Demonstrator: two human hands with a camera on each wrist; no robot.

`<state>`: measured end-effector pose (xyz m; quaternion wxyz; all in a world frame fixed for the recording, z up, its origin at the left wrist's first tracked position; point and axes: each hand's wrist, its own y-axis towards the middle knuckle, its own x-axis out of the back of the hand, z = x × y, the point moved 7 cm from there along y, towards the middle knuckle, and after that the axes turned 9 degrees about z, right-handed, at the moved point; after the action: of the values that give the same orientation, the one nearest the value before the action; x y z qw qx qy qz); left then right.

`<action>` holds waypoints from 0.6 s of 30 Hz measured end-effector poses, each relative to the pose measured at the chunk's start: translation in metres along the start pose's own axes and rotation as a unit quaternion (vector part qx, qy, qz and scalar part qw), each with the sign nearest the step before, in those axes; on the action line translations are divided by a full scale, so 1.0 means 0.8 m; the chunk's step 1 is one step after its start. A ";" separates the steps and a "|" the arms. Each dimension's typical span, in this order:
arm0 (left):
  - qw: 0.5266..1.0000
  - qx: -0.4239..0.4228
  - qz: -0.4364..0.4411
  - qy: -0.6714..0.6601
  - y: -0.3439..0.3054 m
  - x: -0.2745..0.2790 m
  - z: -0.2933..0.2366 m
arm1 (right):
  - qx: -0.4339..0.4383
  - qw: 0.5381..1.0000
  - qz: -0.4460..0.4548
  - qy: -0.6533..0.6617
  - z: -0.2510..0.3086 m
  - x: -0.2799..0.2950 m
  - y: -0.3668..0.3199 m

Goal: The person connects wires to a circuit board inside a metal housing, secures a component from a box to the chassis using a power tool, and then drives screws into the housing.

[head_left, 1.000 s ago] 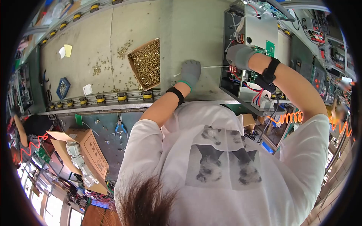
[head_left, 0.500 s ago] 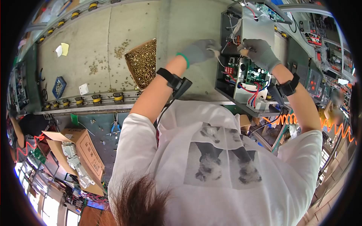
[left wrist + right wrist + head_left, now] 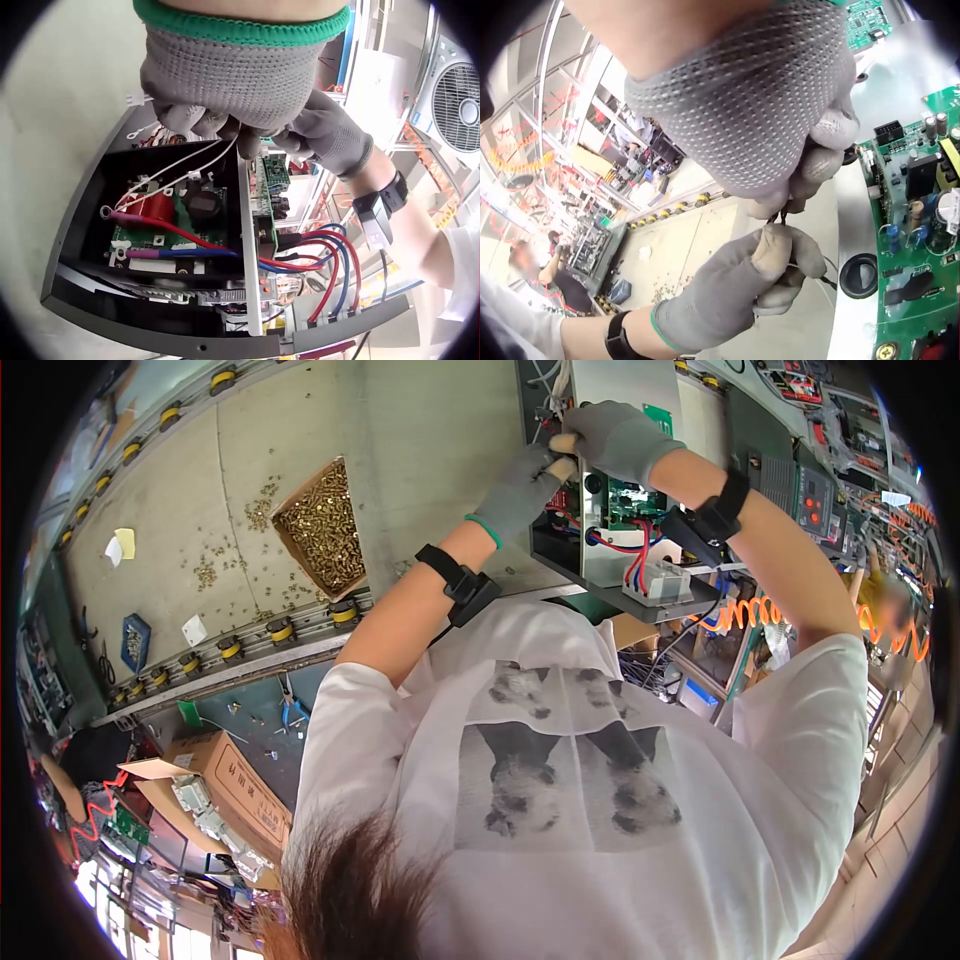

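**Two-hand pinch at top of control box [image 3: 135, 319]**

Both arms up, elbows bent, gloves meeting at the top edge of the open control box. L hand [image 3: 520, 485]: fingers curled together, pinching a thin white wire [image 3: 196, 154] that runs down to the board [image 3: 161, 234] inside the box. R hand [image 3: 615, 440]: fingertips clamped on the same wire, touching L fingertips. Screw carton [image 3: 320, 530] lies left of the box.

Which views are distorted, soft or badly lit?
Head view: heavy fisheye, dark vignette, even light. Left wrist view: sharp left hand on the white wire, open case interior shadowed. Right wrist view: right hand close and slightly soft, background washed out.
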<state>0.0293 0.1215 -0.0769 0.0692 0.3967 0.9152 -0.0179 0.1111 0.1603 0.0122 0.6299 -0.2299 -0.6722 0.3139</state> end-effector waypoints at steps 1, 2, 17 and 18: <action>0.998 0.051 -0.009 -0.027 -0.003 0.001 0.012 | 0.005 0.998 0.004 -0.055 0.007 -0.001 0.000; 0.993 0.103 -0.019 -0.054 -0.007 0.004 0.024 | 0.007 0.999 0.005 -0.053 0.010 -0.002 0.000; 0.976 -0.074 -0.006 0.206 -0.016 0.015 -0.002 | 0.040 0.925 0.058 0.373 -0.003 -0.017 -0.019; 0.975 -0.074 -0.011 0.209 -0.018 0.013 0.003 | 0.082 0.931 0.046 0.352 -0.002 -0.010 -0.022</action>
<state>0.0121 0.1190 -0.0808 -0.0945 0.3751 0.9126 0.1325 0.1150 0.1425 0.0194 0.8278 -0.3037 -0.3676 0.2956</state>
